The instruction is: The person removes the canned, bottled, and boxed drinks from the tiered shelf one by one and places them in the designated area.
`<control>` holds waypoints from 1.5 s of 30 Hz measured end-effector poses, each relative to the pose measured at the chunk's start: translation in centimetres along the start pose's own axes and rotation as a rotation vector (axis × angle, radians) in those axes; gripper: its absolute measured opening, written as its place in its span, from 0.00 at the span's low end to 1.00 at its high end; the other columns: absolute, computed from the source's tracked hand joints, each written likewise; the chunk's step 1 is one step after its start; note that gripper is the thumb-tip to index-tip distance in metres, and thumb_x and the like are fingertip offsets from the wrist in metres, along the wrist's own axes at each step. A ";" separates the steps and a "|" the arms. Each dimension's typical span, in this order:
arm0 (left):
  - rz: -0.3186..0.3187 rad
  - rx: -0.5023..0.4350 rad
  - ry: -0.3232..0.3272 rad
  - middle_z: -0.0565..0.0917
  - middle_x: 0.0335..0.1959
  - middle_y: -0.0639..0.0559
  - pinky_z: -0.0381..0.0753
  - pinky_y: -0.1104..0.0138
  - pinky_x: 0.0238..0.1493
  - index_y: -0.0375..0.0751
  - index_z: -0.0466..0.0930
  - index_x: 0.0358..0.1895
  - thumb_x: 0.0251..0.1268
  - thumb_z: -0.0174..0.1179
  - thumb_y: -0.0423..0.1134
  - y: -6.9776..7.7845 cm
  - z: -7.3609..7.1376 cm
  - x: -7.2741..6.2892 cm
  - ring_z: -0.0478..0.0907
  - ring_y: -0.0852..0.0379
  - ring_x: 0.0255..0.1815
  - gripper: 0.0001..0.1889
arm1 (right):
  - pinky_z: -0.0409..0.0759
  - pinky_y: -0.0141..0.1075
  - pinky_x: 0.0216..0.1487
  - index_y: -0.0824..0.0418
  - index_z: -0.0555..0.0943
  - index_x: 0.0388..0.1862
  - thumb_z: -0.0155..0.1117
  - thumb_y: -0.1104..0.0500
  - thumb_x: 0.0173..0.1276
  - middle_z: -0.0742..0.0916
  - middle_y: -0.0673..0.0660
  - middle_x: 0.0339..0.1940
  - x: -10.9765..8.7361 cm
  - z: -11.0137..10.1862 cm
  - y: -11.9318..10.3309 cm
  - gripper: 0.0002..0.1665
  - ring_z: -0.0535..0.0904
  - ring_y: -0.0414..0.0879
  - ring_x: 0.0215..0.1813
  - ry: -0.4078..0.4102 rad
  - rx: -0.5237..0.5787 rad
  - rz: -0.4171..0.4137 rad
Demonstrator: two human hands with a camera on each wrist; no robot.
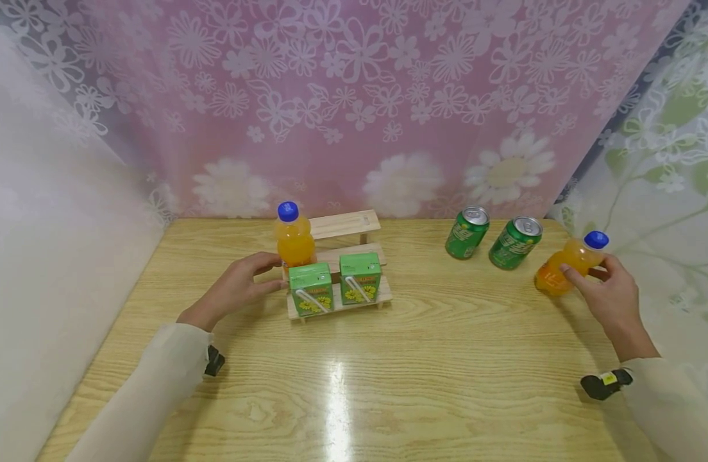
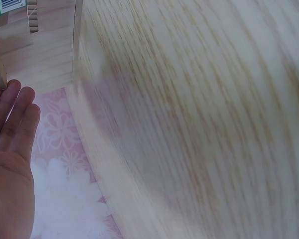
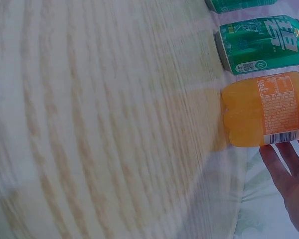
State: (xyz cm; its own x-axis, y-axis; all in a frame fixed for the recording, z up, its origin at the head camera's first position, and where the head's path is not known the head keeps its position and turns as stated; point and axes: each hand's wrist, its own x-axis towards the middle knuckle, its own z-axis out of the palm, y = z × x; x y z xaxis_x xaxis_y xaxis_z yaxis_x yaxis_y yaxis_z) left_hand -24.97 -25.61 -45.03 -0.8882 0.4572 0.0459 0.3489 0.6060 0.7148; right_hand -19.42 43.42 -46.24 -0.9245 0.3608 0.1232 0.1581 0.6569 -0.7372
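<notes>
My right hand [image 1: 610, 298] grips a bottle of orange drink [image 1: 562, 266] with a blue cap at the right of the table. The bottle leans in the head view; its base is close to the tabletop, and contact is unclear. At the left side of a stepped wooden rack [image 1: 348, 224], my left hand [image 1: 238, 289] has thumb and fingers at the rack's edge, appearing to pinch it. Another orange drink bottle [image 1: 295, 240] stands upright on the rack's left, its lower part hidden. Two green juice boxes [image 1: 311, 290] with straws sit on the front step.
Two green soda cans [image 1: 467, 232] stand upright towards the back right, left of the held bottle. A floral curtain [image 1: 354, 115] backs the wooden table [image 1: 435, 359], with pale cloth along both sides.
</notes>
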 end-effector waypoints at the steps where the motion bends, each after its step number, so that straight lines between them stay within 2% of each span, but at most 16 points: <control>1: 0.001 -0.001 0.000 0.80 0.75 0.42 0.74 0.41 0.81 0.42 0.77 0.77 0.77 0.71 0.43 0.0 0.0 0.0 0.75 0.37 0.79 0.29 | 0.73 0.09 0.40 0.57 0.71 0.74 0.69 0.39 0.79 0.76 0.59 0.70 0.0 0.0 0.0 0.36 0.69 0.29 0.57 -0.001 0.000 0.004; 3: 0.003 0.001 0.002 0.80 0.75 0.42 0.74 0.40 0.81 0.42 0.77 0.77 0.78 0.71 0.43 0.0 0.0 0.0 0.75 0.37 0.79 0.29 | 0.73 0.09 0.40 0.59 0.70 0.76 0.68 0.39 0.80 0.76 0.61 0.71 0.0 0.0 -0.1 0.38 0.73 0.37 0.61 -0.004 -0.002 0.012; 5: -0.002 0.004 0.004 0.80 0.75 0.42 0.75 0.41 0.81 0.43 0.77 0.77 0.78 0.71 0.44 0.0 0.0 0.0 0.76 0.37 0.79 0.29 | 0.72 0.08 0.40 0.61 0.69 0.80 0.67 0.39 0.80 0.74 0.64 0.74 0.1 0.0 -0.1 0.42 0.75 0.50 0.67 -0.009 -0.004 0.021; 8: -0.008 0.007 0.005 0.81 0.75 0.43 0.75 0.41 0.80 0.43 0.77 0.77 0.78 0.70 0.46 0.0 0.0 0.0 0.76 0.38 0.79 0.29 | 0.71 0.08 0.40 0.64 0.65 0.84 0.65 0.39 0.81 0.73 0.66 0.76 0.2 0.0 -0.2 0.46 0.71 0.65 0.73 -0.017 -0.002 0.026; 13: -0.001 0.006 0.005 0.81 0.74 0.42 0.75 0.41 0.80 0.42 0.78 0.76 0.77 0.71 0.45 0.1 -0.1 0.0 0.76 0.37 0.78 0.29 | 0.72 0.07 0.43 0.61 0.65 0.84 0.66 0.39 0.81 0.73 0.62 0.75 0.0 0.1 -0.1 0.44 0.71 0.60 0.74 -0.026 0.026 0.029; 19: 0.003 0.012 0.007 0.81 0.74 0.41 0.75 0.41 0.81 0.41 0.78 0.76 0.77 0.71 0.45 0.1 0.0 0.0 0.76 0.36 0.78 0.29 | 0.71 0.07 0.41 0.59 0.62 0.87 0.64 0.38 0.82 0.71 0.62 0.79 -0.2 0.2 0.1 0.47 0.67 0.64 0.78 -0.040 0.037 0.056; 22: 0.001 0.009 0.008 0.81 0.74 0.41 0.75 0.41 0.81 0.41 0.78 0.75 0.77 0.71 0.45 0.1 0.0 0.0 0.76 0.37 0.78 0.29 | 0.70 0.08 0.42 0.58 0.62 0.87 0.64 0.37 0.82 0.73 0.56 0.76 -0.2 0.2 0.1 0.47 0.69 0.57 0.75 -0.035 0.047 0.060; 27: -0.004 0.011 0.013 0.82 0.74 0.41 0.75 0.41 0.80 0.41 0.78 0.75 0.77 0.71 0.45 0.1 0.1 0.0 0.77 0.37 0.78 0.28 | 0.71 0.07 0.45 0.52 0.67 0.83 0.67 0.39 0.81 0.73 0.31 0.63 -0.5 -0.1 -0.1 0.40 0.68 0.34 0.66 -0.009 0.079 0.024; 29: -0.004 0.013 0.015 0.82 0.74 0.41 0.75 0.41 0.80 0.41 0.78 0.75 0.77 0.71 0.46 0.0 0.1 0.0 0.77 0.37 0.77 0.28 | 0.71 0.07 0.46 0.49 0.69 0.81 0.68 0.41 0.80 0.71 0.26 0.61 -0.5 -0.3 -0.3 0.37 0.68 0.30 0.64 -0.001 0.090 0.003; 33: -0.003 0.011 0.013 0.82 0.74 0.41 0.75 0.41 0.80 0.41 0.78 0.75 0.77 0.71 0.45 -0.1 0.1 0.0 0.77 0.37 0.77 0.29 | 0.71 0.07 0.46 0.49 0.68 0.82 0.69 0.43 0.80 0.70 0.24 0.59 -0.6 -0.9 -0.5 0.38 0.67 0.26 0.63 0.004 0.098 -0.021; 41: -0.003 0.000 0.010 0.81 0.74 0.41 0.75 0.42 0.81 0.41 0.78 0.76 0.77 0.71 0.45 -0.2 0.1 0.1 0.76 0.37 0.78 0.29 | 0.73 0.07 0.50 0.49 0.65 0.86 0.69 0.46 0.81 0.70 0.26 0.60 -0.3 -1.8 -2.0 0.40 0.69 0.28 0.64 0.007 0.138 -0.055; 45: -0.006 0.000 0.009 0.81 0.74 0.41 0.75 0.42 0.80 0.41 0.78 0.75 0.78 0.71 0.44 -0.1 0.1 0.1 0.76 0.37 0.78 0.28 | 0.73 0.06 0.55 0.47 0.64 0.87 0.69 0.48 0.81 0.71 0.26 0.65 0.0 -2.5 -3.0 0.41 0.68 0.26 0.63 0.021 0.139 -0.084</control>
State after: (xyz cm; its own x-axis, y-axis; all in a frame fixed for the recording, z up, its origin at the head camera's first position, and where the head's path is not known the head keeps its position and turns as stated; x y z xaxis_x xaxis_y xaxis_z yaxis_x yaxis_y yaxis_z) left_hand -25.03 -25.59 -45.19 -0.8929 0.4477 0.0479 0.3434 0.6085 0.7154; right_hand -19.07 43.10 -42.41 -0.9249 0.3226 0.2012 0.0292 0.5878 -0.8085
